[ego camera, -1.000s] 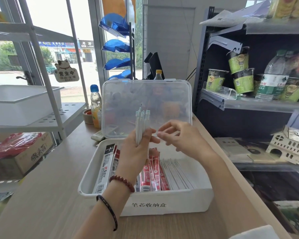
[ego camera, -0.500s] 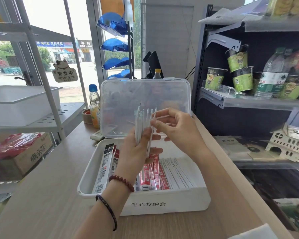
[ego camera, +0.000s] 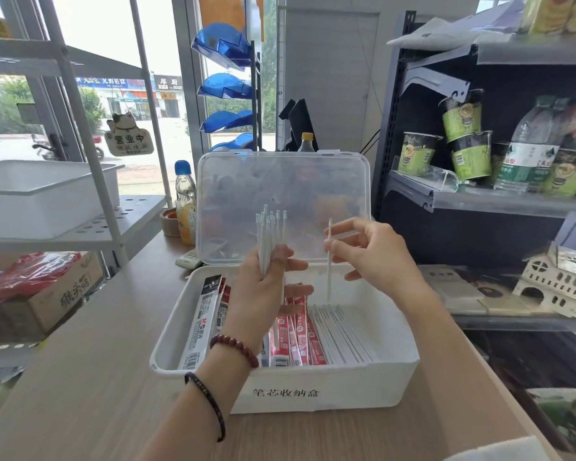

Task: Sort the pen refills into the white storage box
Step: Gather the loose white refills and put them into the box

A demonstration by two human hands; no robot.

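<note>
Room: I am looking into a small shop, with a glass front at the left and a dark goods shelf at the right that carries green cups and bottles.
Surface: a pale wooden counter runs away from me, and everything I work on stands on it.
Box: the white storage box sits in the middle of the counter with its labelled front wall facing me.
Lid: the clear lid stands upright at the back edge of the box.
Left hand: my left hand is raised over the box's left half, its fingers wrapped round a bundle of refills; two bracelets are on the wrist.
Right hand: my right hand is up over the right half, well apart from the left, with thumb and forefinger pinching a single refill and the other fingers loosely spread.
Packets: black-and-white packets lie along the left of the box, with red packets beside them in the middle.
Loose row: white loose refills lie side by side in the right part.
Bundle: the bundle of refills stands upright, tips fanned above my fingers.
Single: the single refill hangs upright, its lower tip just above the loose row; I cannot tell whether it touches.
</note>
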